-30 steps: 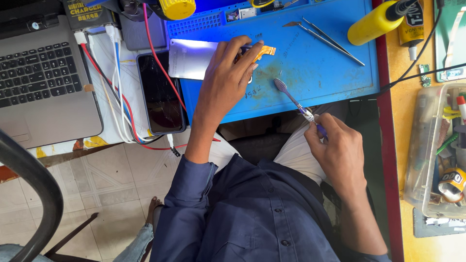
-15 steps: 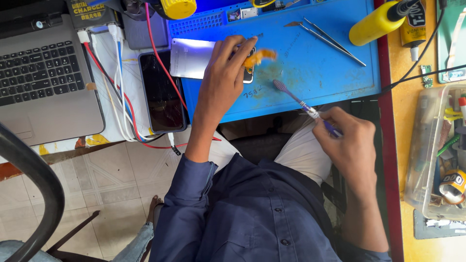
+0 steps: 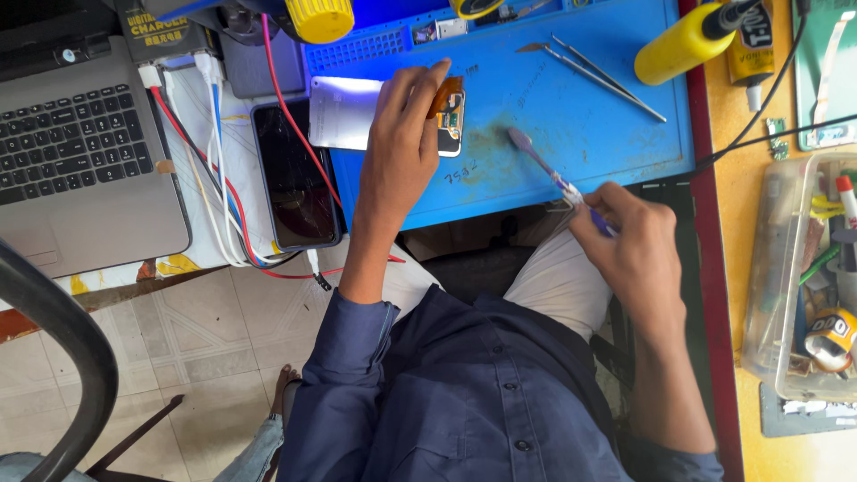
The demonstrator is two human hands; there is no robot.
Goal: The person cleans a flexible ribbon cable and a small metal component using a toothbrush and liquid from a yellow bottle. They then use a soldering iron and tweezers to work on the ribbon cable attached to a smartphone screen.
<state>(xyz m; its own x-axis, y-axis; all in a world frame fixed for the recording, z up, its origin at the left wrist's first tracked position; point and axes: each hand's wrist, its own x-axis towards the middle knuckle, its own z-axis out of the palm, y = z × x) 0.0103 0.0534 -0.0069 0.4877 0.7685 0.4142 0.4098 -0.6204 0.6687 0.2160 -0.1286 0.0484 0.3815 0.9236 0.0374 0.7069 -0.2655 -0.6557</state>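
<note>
- Left hand [image 3: 402,147] pinches the opened phone [image 3: 384,114] at its orange flex cable [image 3: 445,95], far-left on the blue mat [image 3: 580,125].
- Right hand [image 3: 629,245] grips a small brush [image 3: 540,161], bristles on the mat.
- Risk: tugging could tear the flex.

Bare blue mat [image 3: 571,116] lies between both hands (tweezers [image 3: 594,76] and yellow bottle [image 3: 683,40] crowd beyond).

One camera sits on my head, looking steeply down. It faces my lap and the near tabletop [image 3: 741,116] edge, close in.
</note>
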